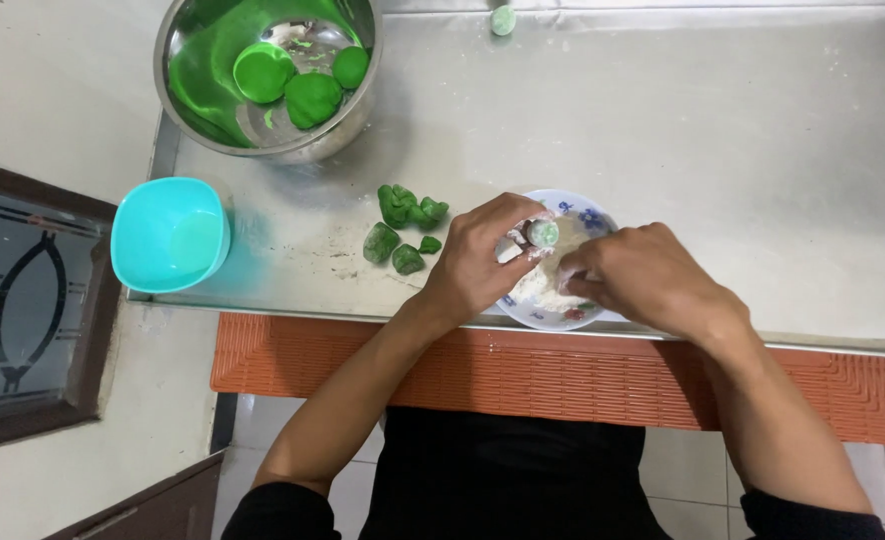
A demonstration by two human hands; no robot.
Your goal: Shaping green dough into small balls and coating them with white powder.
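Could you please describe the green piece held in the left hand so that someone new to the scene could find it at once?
Start at the steel counter and find the small floral plate of white flour at its front edge. Over it, the left hand pinches a small round dough piece. Unlike the bare green lumps left of the plate, it is dusted pale with flour.
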